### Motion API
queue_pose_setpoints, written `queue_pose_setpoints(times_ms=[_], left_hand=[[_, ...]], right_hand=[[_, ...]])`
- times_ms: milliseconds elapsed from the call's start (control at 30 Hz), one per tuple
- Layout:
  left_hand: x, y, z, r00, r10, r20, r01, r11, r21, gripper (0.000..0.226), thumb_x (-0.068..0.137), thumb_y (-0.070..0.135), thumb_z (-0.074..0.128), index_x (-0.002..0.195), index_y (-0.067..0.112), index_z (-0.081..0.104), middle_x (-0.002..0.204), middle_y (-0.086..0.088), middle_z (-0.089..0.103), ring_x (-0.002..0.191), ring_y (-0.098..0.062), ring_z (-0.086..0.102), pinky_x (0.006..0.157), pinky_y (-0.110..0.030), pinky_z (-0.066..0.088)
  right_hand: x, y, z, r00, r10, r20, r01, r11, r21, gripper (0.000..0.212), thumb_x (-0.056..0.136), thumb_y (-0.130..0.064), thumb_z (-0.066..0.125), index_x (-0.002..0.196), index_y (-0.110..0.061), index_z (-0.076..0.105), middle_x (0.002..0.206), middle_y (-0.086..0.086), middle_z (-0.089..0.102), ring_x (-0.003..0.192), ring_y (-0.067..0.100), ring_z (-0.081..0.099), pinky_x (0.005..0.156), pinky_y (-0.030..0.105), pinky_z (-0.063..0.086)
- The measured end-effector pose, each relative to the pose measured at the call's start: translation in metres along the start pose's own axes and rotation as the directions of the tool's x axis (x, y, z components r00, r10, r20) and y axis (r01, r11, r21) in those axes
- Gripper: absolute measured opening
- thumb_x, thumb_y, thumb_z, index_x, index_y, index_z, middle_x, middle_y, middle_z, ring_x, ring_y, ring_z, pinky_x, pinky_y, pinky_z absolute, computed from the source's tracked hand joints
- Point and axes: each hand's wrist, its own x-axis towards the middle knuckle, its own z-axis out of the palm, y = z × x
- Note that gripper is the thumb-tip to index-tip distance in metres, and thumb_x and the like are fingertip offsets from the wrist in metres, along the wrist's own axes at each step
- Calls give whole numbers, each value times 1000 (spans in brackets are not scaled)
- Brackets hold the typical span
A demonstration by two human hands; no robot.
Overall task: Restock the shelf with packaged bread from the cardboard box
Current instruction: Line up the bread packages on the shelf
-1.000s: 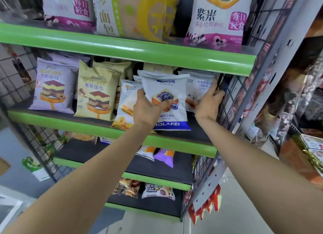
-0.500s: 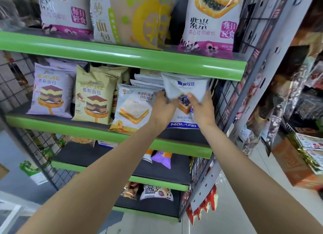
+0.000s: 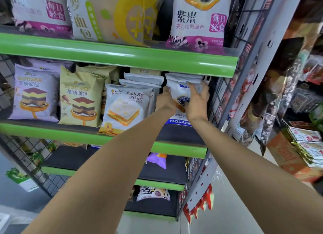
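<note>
Where mesh crowds: bread pack (image 3: 181, 92).

A white bread bag (image 3: 181, 92) with a blueberry picture and a blue strip at the bottom stands up at the right end of the green shelf (image 3: 178, 149), beside other white bread bags (image 3: 125, 108).
</note>
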Motion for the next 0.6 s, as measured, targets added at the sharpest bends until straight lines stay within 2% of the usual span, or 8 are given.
queue_pose_setpoints(times_ms=[67, 167, 267, 367, 467, 600], left_hand=[[0, -2, 3, 1000, 9, -6, -9, 1000, 1, 49, 95, 6, 46, 141, 7, 27, 127, -18, 56, 115, -32, 56, 86, -34, 44], [-10, -3, -5, 999, 18, -28, -18, 1000, 21, 43, 95, 7, 46, 135, 2, 32, 129, -18, 55, 118, -32, 53, 86, -32, 41], [-29, -2, -36, 997, 28, -75, -29, 1000, -12, 38, 93, 5, 47, 130, 0, 39, 124, -21, 58, 118, -33, 53, 89, -32, 38], [-55, -12, -81, 998, -39, -46, 32, 989, -145, 30, 92, 4, 43, 121, 5, 52, 114, -19, 65, 106, -32, 62, 88, -35, 49], [-85, -25, -136, 994, -97, -41, 85, 967, -239, 21, 93, 9, 48, 111, 6, 59, 105, -15, 68, 92, -27, 67, 77, -33, 54], [-120, -52, -216, 960, -248, -134, 212, 949, -235, 19, 91, 21, 58, 105, 9, 63, 92, -11, 67, 72, -21, 65, 58, -26, 51]], right_hand=[[1, 1, 2, 998, -32, 58, 38, 995, -96, 62, 86, 12, 46, 140, -18, 40, 156, 11, 3, 146, 24, 3, 118, 29, 14], [-7, -5, 4, 997, -19, 70, 26, 994, -102, 55, 88, 2, 55, 138, -16, 42, 153, 10, 15, 142, 25, 13, 114, 28, 20], [-24, -34, -6, 994, -21, 103, 26, 999, -48, 45, 88, 4, 50, 130, -11, 50, 141, 12, 34, 130, 29, 33, 100, 26, 30], [-42, -78, -19, 968, -17, 252, 28, 999, -41, 49, 84, 10, 45, 128, -11, 52, 132, 14, 44, 124, 29, 39, 93, 25, 31], [-60, -128, -23, 913, -56, 405, 60, 998, 3, 42, 85, 7, 48, 122, -9, 58, 124, 15, 54, 117, 31, 49, 88, 32, 39], [-87, -215, -14, 778, -180, 602, 137, 984, 118, 30, 88, 0, 49, 115, -8, 61, 116, 13, 62, 107, 30, 57, 82, 34, 45]])
